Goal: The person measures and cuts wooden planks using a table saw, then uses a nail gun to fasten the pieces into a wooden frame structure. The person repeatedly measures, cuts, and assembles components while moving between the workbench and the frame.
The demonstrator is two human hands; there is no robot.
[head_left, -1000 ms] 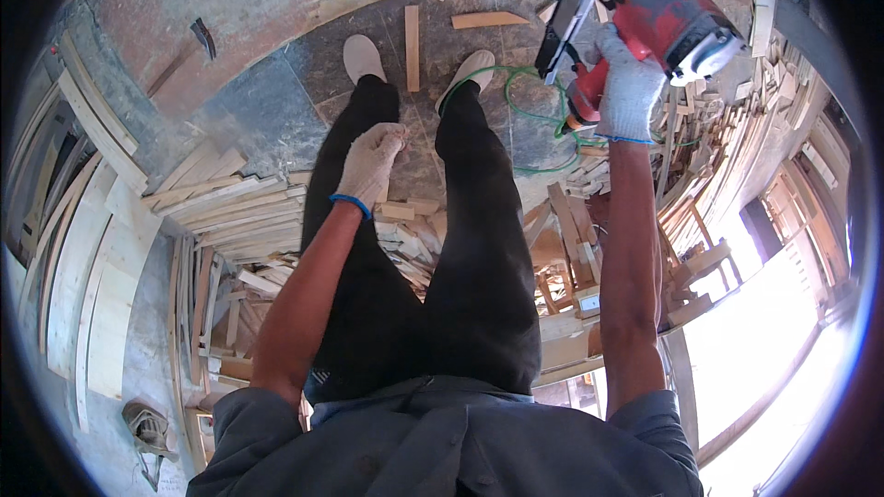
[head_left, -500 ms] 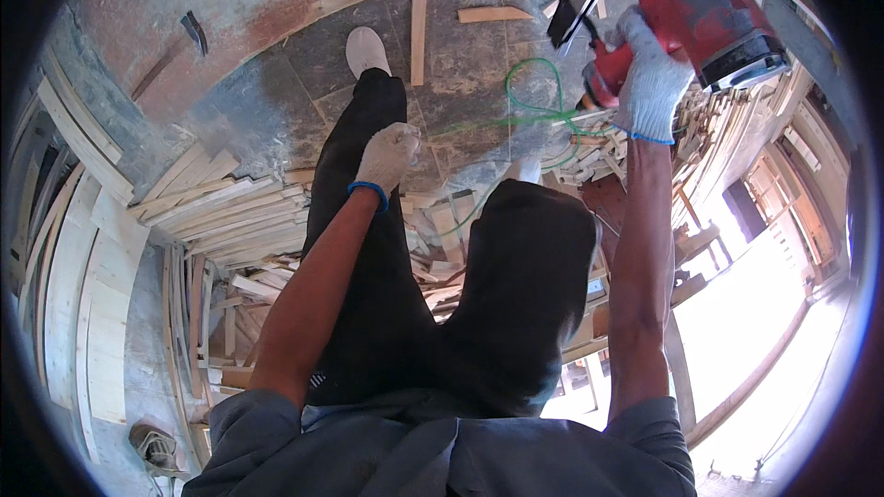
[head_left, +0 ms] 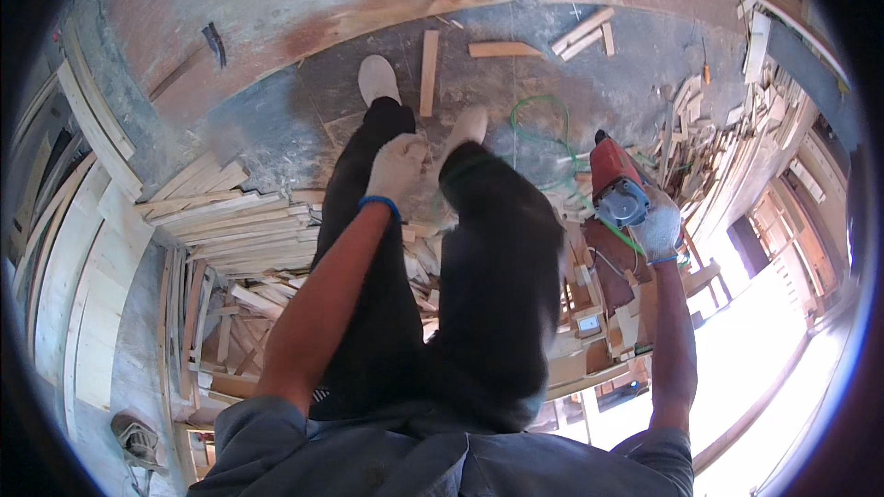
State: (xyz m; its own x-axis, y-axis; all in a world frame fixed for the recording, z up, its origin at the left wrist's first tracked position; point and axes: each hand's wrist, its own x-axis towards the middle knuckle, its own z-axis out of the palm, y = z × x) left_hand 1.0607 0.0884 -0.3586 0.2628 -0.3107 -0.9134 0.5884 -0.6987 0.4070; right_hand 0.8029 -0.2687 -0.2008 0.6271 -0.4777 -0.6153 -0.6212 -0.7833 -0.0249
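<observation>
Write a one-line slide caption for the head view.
Gloved right hand grips a red power tool over wood offcuts; gloved left hand hangs free above the person's dark trousers.

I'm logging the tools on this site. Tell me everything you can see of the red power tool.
The red power tool has a red casing that looks like plastic, with a round grey-blue cap on the end nearest the camera. It hangs tilted above a heap of wood scraps, gripped from the right by the gloved right hand. A green cable loops on the floor beside it. Any blade or base is hidden.
</observation>
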